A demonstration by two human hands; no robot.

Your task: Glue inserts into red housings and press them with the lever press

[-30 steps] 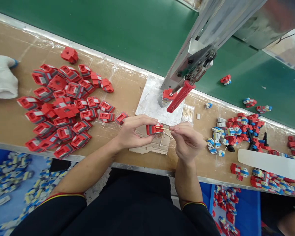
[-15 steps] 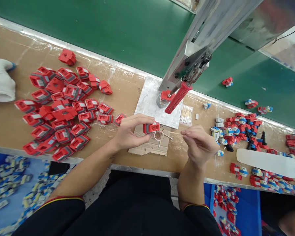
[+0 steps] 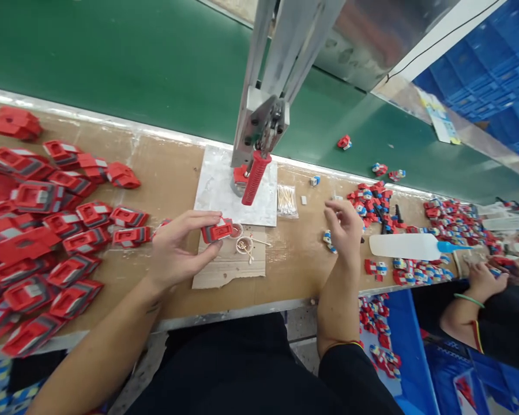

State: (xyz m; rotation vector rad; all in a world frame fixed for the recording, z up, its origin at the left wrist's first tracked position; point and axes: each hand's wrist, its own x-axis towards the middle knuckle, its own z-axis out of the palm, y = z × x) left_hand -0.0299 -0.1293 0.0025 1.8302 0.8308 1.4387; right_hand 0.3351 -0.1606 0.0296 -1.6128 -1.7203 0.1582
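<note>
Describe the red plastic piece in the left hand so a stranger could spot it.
Find the metal press with the red ribbed handle. Just below its grey base plate, the left hand pinches one red-and-grey plastic block. It alone is lifted; the others lie heaped leftward.

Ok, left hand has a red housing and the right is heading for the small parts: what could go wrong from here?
1. The left hand pinches the red housing right above the small dish with sticks in it; lowering it carelessly might tip the dish.
2. The right hand hovers over loose small parts near the white bottle; a sweep could scatter them or roll the bottle.
3. The press handle hangs close behind the housing.
</note>
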